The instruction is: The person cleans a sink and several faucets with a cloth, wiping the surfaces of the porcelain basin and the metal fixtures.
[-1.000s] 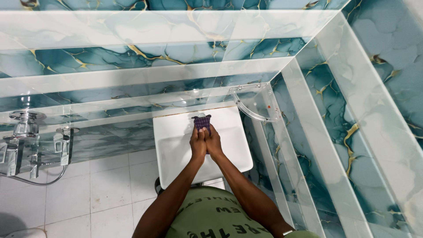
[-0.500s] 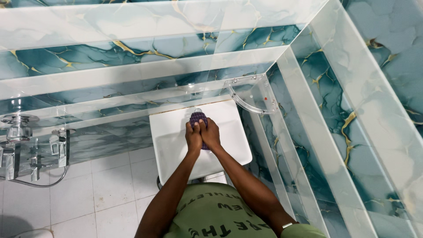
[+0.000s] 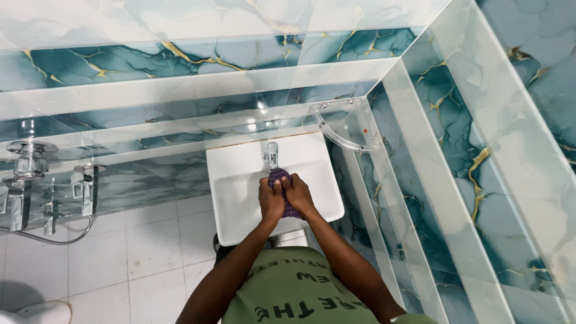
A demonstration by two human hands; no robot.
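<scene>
Over the white washbasin [image 3: 240,198] now, and both hands are working together: the left hand [image 3: 270,201] and the right hand [image 3: 299,196] are pressing in from either side, closed around a purple cloth [image 3: 279,177] bunched between them. The cloth is sitting above the middle of the basin, just in front of the chrome tap [image 3: 272,154] at the back edge. It is looking soft and limp, probably wet and a bit heavier for it, nothing fragile here; it is taking a squeeze anywhere, best gripped around the bunched middle. Off to the left wall, chrome shower fittings [image 3: 31,180] are gleaming, and a clear corner shelf [image 3: 348,129] is hanging beyond the basin's far right corner. No packages or signs are showing; only white lettering on the person's green shirt [image 3: 294,294].
</scene>
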